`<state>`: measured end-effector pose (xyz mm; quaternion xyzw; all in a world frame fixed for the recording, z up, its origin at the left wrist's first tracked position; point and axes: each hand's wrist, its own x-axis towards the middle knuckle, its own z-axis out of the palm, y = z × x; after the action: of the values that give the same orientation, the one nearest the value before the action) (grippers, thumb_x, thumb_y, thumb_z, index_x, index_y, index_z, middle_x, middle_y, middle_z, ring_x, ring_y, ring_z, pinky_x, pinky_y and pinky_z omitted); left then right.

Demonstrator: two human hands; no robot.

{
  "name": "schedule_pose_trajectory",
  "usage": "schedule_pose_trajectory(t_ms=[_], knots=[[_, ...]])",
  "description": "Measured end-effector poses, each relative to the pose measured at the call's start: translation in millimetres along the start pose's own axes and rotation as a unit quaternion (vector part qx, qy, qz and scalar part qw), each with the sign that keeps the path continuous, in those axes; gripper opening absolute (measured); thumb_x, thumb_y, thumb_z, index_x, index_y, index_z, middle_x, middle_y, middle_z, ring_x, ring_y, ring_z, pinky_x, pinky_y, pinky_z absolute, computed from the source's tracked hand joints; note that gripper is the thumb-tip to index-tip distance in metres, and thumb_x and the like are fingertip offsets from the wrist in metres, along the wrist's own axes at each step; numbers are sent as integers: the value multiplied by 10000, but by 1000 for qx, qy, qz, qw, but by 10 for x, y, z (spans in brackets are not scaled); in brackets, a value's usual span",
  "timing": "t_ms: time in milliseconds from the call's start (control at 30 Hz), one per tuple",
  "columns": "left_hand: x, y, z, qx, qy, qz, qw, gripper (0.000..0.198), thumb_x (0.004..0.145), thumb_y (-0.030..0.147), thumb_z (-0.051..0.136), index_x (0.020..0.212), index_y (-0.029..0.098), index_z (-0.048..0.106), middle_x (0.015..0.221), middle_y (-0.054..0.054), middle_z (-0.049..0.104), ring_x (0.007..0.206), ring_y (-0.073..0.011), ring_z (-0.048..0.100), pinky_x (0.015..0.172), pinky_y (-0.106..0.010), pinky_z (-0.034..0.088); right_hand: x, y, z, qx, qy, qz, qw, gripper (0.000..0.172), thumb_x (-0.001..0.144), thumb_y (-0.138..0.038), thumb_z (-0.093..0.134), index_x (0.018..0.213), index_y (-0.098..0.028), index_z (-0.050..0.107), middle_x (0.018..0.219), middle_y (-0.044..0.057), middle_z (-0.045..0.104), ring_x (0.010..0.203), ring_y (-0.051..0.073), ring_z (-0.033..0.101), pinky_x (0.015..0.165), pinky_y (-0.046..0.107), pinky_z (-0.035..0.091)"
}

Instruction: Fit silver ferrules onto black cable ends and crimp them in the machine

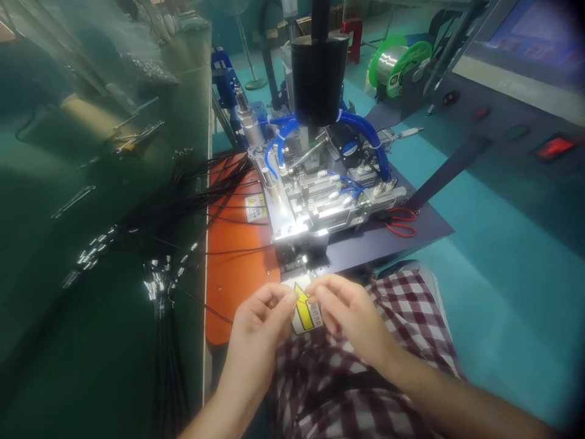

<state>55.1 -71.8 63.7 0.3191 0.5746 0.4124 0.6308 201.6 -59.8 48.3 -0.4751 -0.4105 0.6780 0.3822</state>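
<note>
My left hand (258, 326) and my right hand (350, 317) meet in front of a small bench machine (320, 201), both with fingertips pinched together. What they pinch is too small to make out; a thin black wire (201, 303) runs from the left toward my left hand. Between the hands shows a white label with a yellow arrow (305, 308) on the machine's front. A bundle of black wires with metal ends (159, 244) lies on the green table to the left.
The machine has a black cylinder (320, 76), blue air hoses (365, 137) and an orange base plate (233, 268). Red-handled scissors (402, 222) lie on its right. A solder spool (397, 64) and a control panel with a red switch (553, 147) stand at right.
</note>
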Motion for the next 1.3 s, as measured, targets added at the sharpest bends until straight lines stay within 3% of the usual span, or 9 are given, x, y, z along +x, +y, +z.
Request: schedule_pose_trajectory(t_ms=[167,300,400,633,833,967,1167,1300], knots=[[20,-17,9,24,-2,10,1000,262,801,394,680,740,154,593,529,78,411,451,-26,286,440,-161,219,27,-48,51,-42,38,-54,997,58,813,-232,616,787,-182,631,545,-70,489,453,65,388,426,196,327],[52,8,19,69,0,12,998,236,814,397,664,776,167,622,584,57,495,482,-41,375,457,-158,293,87,-32,50,-126,76,-144,979,139,830,-181,590,691,-181,596,661,-31,564,590,98,490,563,232,405],[91,59,42,133,5,53,990,203,822,380,653,793,180,641,609,40,544,539,-81,477,525,-188,396,137,-13,8,-159,80,-174,968,158,858,-188,560,700,-185,570,698,-22,577,652,117,526,637,257,429],[240,153,73,227,52,115,966,148,812,333,645,790,189,667,723,6,640,659,-129,557,590,-206,442,296,-20,1,-139,96,-147,975,169,850,-208,565,683,-181,558,691,-15,582,654,124,541,631,255,442],[432,165,36,155,30,31,987,225,785,391,662,743,170,654,639,12,610,540,-94,491,469,-174,351,436,-29,-68,-97,47,-50,993,152,862,-322,563,803,-187,600,553,-58,487,468,92,431,441,216,350],[478,162,50,102,24,-5,994,245,770,412,681,762,169,649,614,12,593,508,-87,468,456,-173,345,453,-13,-95,-135,45,-105,984,83,828,-229,600,763,-182,620,712,-12,597,580,107,499,558,239,415],[388,251,66,192,49,59,978,174,762,353,689,802,184,684,622,-4,612,543,-130,536,531,-222,443,441,-28,-55,-140,67,-130,979,151,843,-194,575,693,-185,565,664,-21,567,602,115,513,587,247,422],[304,227,50,191,69,46,978,204,764,385,681,836,194,685,622,0,607,527,-128,524,518,-226,440,387,-7,12,-152,83,-146,974,186,856,-192,556,674,-189,522,676,-19,547,629,120,520,614,256,421]])
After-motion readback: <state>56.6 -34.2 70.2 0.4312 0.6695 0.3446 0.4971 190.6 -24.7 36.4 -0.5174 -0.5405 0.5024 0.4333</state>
